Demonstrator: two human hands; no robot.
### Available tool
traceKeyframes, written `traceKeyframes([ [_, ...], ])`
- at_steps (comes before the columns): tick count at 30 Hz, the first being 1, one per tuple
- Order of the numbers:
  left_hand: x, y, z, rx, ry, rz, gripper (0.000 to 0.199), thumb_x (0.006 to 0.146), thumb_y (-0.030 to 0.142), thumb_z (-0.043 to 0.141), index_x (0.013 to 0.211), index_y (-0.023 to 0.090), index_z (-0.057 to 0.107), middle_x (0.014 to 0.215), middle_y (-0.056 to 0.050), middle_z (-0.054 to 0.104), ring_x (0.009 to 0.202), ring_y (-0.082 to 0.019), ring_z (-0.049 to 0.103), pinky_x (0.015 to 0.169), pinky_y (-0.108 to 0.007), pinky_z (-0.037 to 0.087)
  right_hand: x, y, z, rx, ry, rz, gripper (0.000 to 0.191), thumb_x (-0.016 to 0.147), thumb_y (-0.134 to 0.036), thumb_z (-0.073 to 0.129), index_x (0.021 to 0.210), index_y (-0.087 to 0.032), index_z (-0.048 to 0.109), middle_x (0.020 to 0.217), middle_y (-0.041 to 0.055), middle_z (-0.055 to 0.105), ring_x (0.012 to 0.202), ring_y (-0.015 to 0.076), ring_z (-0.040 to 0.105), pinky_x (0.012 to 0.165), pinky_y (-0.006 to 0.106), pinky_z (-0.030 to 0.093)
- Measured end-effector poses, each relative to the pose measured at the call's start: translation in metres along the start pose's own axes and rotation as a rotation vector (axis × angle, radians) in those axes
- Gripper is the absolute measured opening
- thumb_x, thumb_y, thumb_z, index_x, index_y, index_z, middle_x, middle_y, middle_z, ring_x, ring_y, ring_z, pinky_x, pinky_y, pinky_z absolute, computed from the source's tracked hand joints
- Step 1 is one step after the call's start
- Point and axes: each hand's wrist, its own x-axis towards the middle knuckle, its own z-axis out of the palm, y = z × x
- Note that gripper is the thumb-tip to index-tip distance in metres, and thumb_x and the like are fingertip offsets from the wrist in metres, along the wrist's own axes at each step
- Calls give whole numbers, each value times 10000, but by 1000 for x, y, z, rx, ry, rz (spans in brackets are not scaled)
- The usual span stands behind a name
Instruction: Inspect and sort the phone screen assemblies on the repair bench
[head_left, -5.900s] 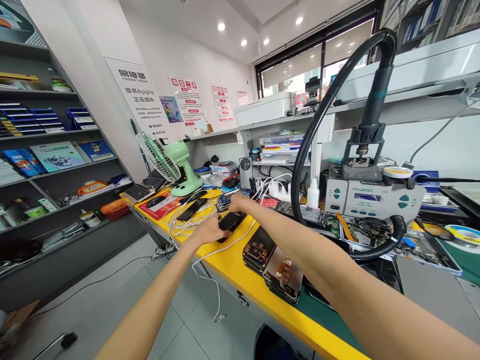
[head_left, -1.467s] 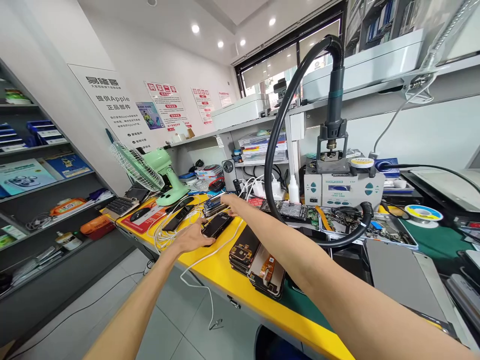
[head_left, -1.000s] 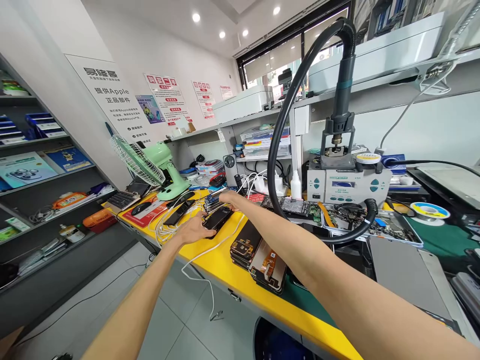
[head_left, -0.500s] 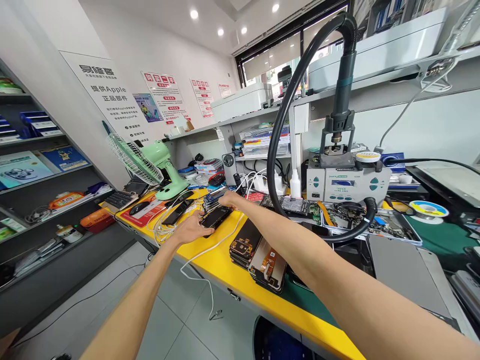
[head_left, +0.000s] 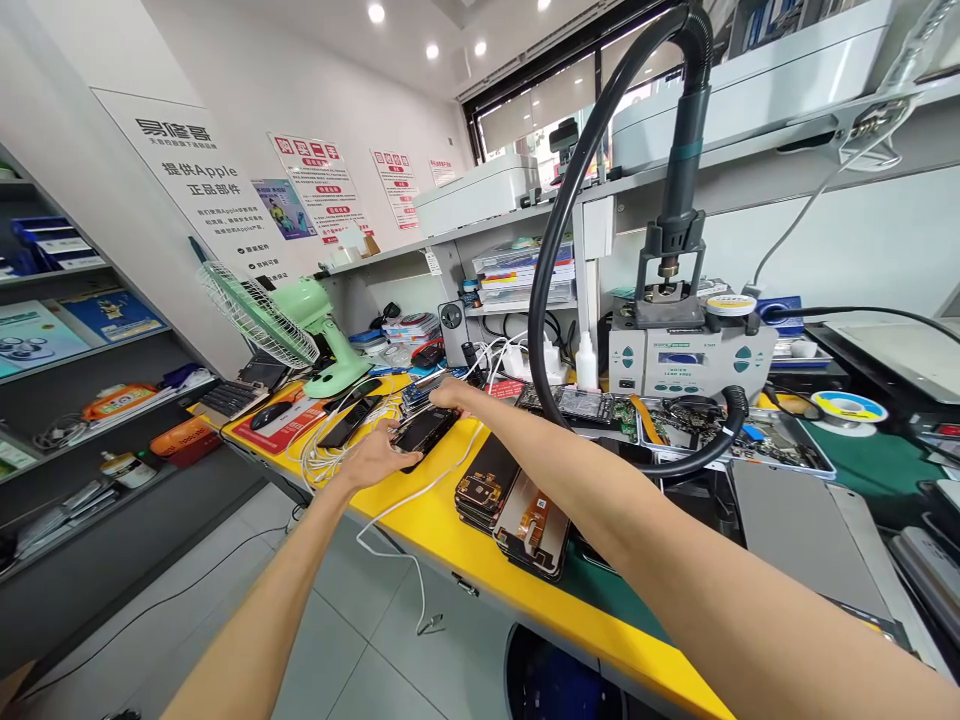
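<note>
A dark phone-like slab [head_left: 426, 432] lies on the yellow tabletop [head_left: 409, 510]. My left hand [head_left: 375, 455] grips its near left end, thumb along the front edge and fingers behind. My right hand [head_left: 451, 395] is at its far right end, fingers curled down; what they hold is hidden. Just behind, small flat devices [head_left: 421, 392] are piled up. Left of my left hand, another dark phone [head_left: 349, 422] rests among white cables [head_left: 319, 462]. Nearer my right forearm are stacked phone screens [head_left: 484, 485] and a screen with an orange flex cable [head_left: 534, 525].
A green fan [head_left: 326, 345], a mouse [head_left: 271, 414] and a keyboard [head_left: 229, 397] stand at the left. A soldering or hot-air station [head_left: 690, 360] with a thick black hose [head_left: 551, 230] is at the right, behind a tray of circuit parts [head_left: 780, 445]. A white cable hangs over the front edge.
The view has shifted slightly, so the scene sits a little lower and further left. Both hands stay at the dark slab, with the right fingers slightly lower over its far end.
</note>
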Motion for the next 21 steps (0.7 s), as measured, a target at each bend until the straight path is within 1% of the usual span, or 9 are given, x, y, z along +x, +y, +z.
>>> traceKeyframes([
  [3,-1,0,4,51,7,-12,842,643,618,735,1271,118,480,897,-89,729,856,-301,703,697,-346,498,0,1,0,-10,-60,32,284,957,-338,617,1174,-156,616,1137,79,651,935,220,664,788,404,580],
  [7,-4,0,5,85,13,-36,909,661,625,717,1340,92,434,912,-106,736,887,-311,701,741,-356,495,-1,3,0,-23,-91,52,277,960,-342,612,1165,-156,619,1114,75,658,910,213,668,769,391,584],
  [10,-4,-1,5,58,24,-38,903,656,622,720,1337,98,442,951,-117,735,891,-311,698,733,-356,496,-2,3,-1,-30,-92,55,269,963,-340,609,1154,-152,620,1084,70,663,871,199,670,737,370,588],
  [13,-3,-3,6,24,21,-28,919,633,626,739,1330,96,459,989,-131,729,874,-308,693,734,-362,497,-3,3,-2,-39,-93,54,269,963,-338,610,1155,-151,619,1083,70,663,871,199,670,739,371,587],
  [18,-4,0,5,-46,-7,25,918,616,615,754,1320,91,483,1135,-160,685,914,-303,679,733,-345,503,-3,2,-3,-42,-93,61,257,961,-332,615,1144,-152,624,1071,66,666,860,194,672,729,362,588],
  [19,-5,2,5,-59,-18,35,930,613,612,755,1331,91,477,1125,-152,688,905,-301,679,723,-341,503,-3,2,-3,-44,-94,66,257,959,-332,617,1141,-150,625,1068,65,667,858,194,672,726,360,588],
  [21,-7,6,4,-60,-42,38,956,621,603,751,1366,86,448,1023,-118,713,862,-297,680,702,-343,498,-4,1,-4,-50,-97,74,260,958,-331,619,1143,-150,624,1076,66,664,868,199,671,732,364,588],
])
